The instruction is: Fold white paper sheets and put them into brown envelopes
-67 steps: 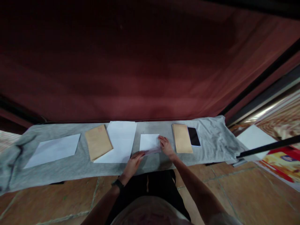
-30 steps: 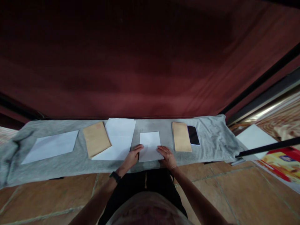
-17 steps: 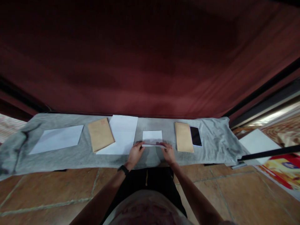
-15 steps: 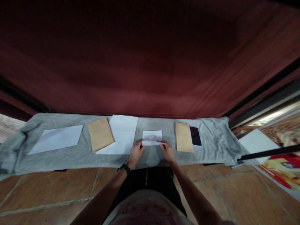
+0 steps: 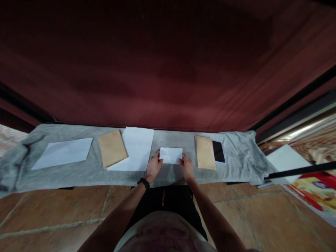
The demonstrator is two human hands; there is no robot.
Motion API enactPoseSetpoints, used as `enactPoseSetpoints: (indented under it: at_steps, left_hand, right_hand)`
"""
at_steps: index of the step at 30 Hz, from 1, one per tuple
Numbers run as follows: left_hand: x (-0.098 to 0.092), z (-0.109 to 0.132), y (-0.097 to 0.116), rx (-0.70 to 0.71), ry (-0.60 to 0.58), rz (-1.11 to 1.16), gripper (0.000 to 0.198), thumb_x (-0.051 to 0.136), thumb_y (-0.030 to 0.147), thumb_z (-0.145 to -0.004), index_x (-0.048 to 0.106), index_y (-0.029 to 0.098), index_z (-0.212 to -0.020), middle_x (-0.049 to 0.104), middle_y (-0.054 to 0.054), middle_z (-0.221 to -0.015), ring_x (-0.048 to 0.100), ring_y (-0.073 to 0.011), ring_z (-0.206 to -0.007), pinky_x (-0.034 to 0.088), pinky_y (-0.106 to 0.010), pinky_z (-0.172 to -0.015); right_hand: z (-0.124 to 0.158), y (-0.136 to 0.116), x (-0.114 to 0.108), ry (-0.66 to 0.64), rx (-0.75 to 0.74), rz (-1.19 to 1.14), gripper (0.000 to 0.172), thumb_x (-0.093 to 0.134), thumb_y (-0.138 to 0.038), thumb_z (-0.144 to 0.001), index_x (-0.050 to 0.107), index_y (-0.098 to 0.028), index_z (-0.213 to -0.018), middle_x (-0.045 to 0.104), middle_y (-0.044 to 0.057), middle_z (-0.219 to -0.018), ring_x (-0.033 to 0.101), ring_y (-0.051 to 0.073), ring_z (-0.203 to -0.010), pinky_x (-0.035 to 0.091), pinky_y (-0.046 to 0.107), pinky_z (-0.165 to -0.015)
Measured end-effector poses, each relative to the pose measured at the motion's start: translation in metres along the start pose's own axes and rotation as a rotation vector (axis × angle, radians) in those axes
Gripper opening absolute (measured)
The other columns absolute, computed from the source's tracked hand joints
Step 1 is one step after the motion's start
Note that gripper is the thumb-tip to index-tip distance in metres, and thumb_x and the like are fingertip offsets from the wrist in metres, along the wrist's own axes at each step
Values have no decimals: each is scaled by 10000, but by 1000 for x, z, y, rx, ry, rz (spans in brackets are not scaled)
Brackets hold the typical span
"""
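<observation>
A small folded white sheet (image 5: 171, 154) lies on the grey cloth (image 5: 89, 173) straight in front of me. My left hand (image 5: 153, 165) presses on its left edge, fingers stretched flat. My right hand (image 5: 186, 165) presses on its right edge in the same way. A black band sits on my left wrist. Left of the folded sheet lie a larger white sheet (image 5: 137, 148) and a brown envelope (image 5: 112, 147) overlapping it.
A second brown envelope (image 5: 205, 152) and a dark phone (image 5: 218, 152) lie to the right on the cloth. Another white sheet (image 5: 63, 153) lies far left. Off the cloth at the right are a white sheet (image 5: 286, 159), a black bar and a red-yellow print on the tiled floor.
The near half of the sheet was lifted and folded over onto the far half. The sheet is now half as deep, and both hands have moved forward onto its sides.
</observation>
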State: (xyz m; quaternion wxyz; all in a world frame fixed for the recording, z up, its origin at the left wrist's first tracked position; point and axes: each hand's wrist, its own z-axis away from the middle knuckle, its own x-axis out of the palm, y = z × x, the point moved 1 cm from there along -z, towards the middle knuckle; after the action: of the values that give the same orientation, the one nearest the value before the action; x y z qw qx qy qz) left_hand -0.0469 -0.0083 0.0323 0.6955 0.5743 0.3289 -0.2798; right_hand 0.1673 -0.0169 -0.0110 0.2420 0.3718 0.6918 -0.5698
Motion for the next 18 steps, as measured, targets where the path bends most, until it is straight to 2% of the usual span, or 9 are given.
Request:
enactPoseSetpoints:
  at_steps: [4, 8, 11, 14, 18]
  left_hand:
    - [0, -2, 4, -19, -23, -60, 576, 595, 277, -946, 424, 140, -1479, 760, -100, -1021, 729, -257, -985, 536, -330, -833]
    - [1, -9, 4, -26, -37, -137, 531, 582, 292, -954, 465, 135, -1447, 761, -122, -1035, 728, -270, -1011, 540, -342, -845]
    - [2, -12, 6, -28, -33, -163, 465, 596, 293, -938, 531, 177, -1383, 763, -108, -1030, 732, -266, -997, 545, -337, -831]
    - [3, -13, 8, -25, -37, -171, 410, 601, 306, -930, 574, 197, -1325, 764, -98, -1021, 735, -267, -972, 551, -338, -804]
    - [1, -11, 8, -27, -22, -186, 394, 594, 289, -928, 580, 198, -1311, 752, -108, -1073, 722, -267, -998, 553, -354, -847]
  right_hand:
    - [4, -4, 0, 25, -21, 74, 468, 434, -273, -994, 482, -142, -1441, 683, 171, -1176, 633, 302, -1064, 472, 463, -983]
    - [3, -15, -2, 61, -25, 150, 486, 423, -222, -990, 467, -122, -1463, 647, 200, -1234, 592, 322, -1128, 442, 506, -1007]
    - [2, -30, 1, 0, -123, 145, 481, 396, -170, -984, 500, -173, -1453, 588, 168, -1398, 536, 306, -1256, 421, 494, -1055]
    - [5, -46, 10, -98, -251, 117, 459, 391, -215, -1014, 517, -202, -1455, 530, 114, -1507, 453, 269, -1393, 369, 471, -1142]
    - [12, -53, 22, -164, -209, 214, 493, 370, -297, -1046, 449, -174, -1517, 418, 136, -1597, 372, 279, -1478, 271, 522, -1210]
